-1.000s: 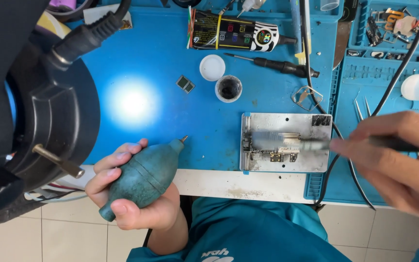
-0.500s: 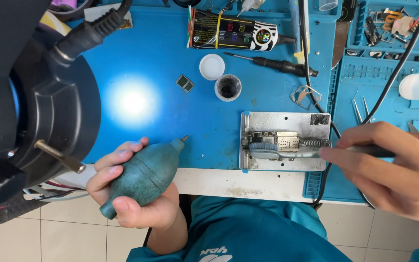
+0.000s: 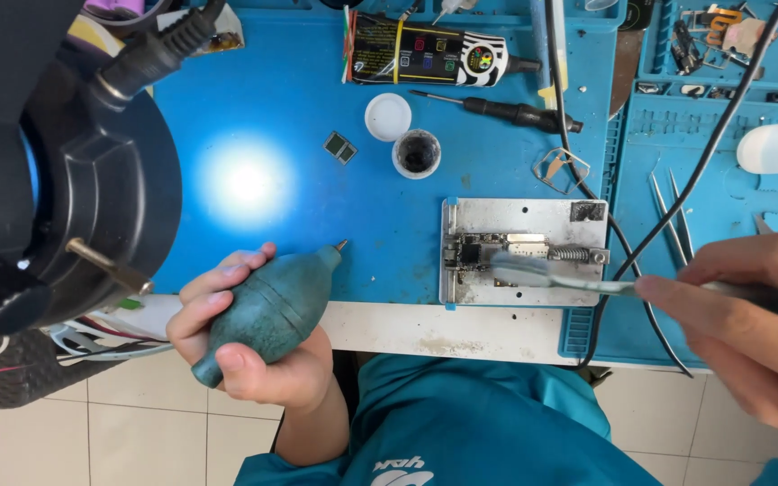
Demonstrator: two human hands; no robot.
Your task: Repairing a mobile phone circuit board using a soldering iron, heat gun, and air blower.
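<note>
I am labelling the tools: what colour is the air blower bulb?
Dull dark green, seen in the head view: the blower bulb, held in the left hand.

- Blower (image 3: 267, 310): dark green rubber bulb, pear-shaped, with a small metal nozzle; gripped at the bench's near edge, tilted, nozzle pointing up and right over the blue mat.
- Brush (image 3: 569, 279): thin pale tool, blurred; its head lies over the board, handle running right.
- Board (image 3: 506, 254): small circuit board clamped flat in a silvery metal holder (image 3: 533, 220) on the mat.
</note>
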